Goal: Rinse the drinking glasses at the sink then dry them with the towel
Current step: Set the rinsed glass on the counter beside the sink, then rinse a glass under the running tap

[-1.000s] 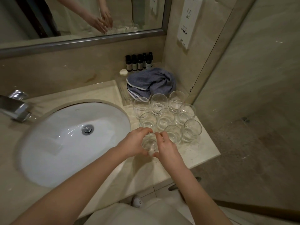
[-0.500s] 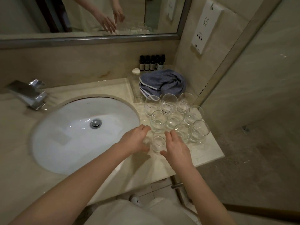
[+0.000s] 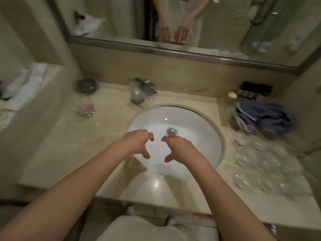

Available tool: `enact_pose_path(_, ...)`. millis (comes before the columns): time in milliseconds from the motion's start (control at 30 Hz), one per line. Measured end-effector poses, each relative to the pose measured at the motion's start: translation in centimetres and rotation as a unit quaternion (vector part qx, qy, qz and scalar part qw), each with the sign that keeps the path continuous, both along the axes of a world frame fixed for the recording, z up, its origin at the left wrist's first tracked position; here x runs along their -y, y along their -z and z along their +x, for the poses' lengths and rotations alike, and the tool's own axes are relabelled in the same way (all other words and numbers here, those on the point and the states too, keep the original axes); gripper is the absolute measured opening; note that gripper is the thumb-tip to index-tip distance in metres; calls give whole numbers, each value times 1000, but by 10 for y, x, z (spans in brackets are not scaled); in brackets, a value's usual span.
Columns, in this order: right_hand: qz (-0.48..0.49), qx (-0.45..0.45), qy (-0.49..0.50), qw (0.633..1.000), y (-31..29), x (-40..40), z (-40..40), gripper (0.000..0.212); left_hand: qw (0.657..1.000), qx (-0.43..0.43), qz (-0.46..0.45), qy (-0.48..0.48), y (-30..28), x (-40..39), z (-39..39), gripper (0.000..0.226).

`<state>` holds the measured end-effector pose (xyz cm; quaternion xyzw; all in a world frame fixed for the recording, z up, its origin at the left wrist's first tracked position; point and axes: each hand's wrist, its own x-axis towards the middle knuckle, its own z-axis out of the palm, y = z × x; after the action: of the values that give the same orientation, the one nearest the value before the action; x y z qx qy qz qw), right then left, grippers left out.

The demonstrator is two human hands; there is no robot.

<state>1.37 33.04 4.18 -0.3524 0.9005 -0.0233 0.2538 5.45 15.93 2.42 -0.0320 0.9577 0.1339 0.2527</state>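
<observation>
From my remote station I see both hands held over the white sink basin [image 3: 199,129], palms facing each other with a gap between them. The left hand [image 3: 137,142] has its fingers curled inward and thumb pointing down-right; the right hand [image 3: 180,146] mirrors it, fingers bent and thumb angled toward the left. I cannot tell whether a clear glass sits between them; nothing is plainly visible in the gap, and the frame is blurred. The drinking glasses [image 3: 264,160] stand clustered on the marble counter [image 3: 86,136] to the right of the basin, smeared by motion. Just behind them lies the crumpled blue towel [image 3: 265,117], with a row of small dark bottles [image 3: 255,89] against the wall beyond it. The chrome faucet [image 3: 140,92] stands at the basin's far edge, and the drain [image 3: 171,131] shows just beyond the right hand's fingertips. The mirror [image 3: 173,20] above reflects both forearms.
</observation>
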Motion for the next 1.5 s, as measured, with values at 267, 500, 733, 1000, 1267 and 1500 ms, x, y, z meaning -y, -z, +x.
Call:
enact_pose_path(267,-23,0,-88,996,0,185,-13,75,991,-8,-12,-132,-17,174,51,75)
enact_pose_path(500,-37,-11,-94,995,8,297,-55,78,981,-56,-6,-183,-26,273,14,74)
enact_pose_path(733,-50,-17,-91,995,30,365,-92,77,984,-56,-53,-161,11,324,-40,94)
enact_pose_path(1000,-72,13,-95,993,59,381,-97,77,984,-29,25,-173,51,325,-55,95)
enact_pose_path(1267,-143,97,-21,985,60,304,-76,79,971,-68,129,-190,52,272,-30,95)
enact_pose_path(1500,-232,188,119,947,72,193,-67,77,886,-88,362,-274,62,182,-20,80)
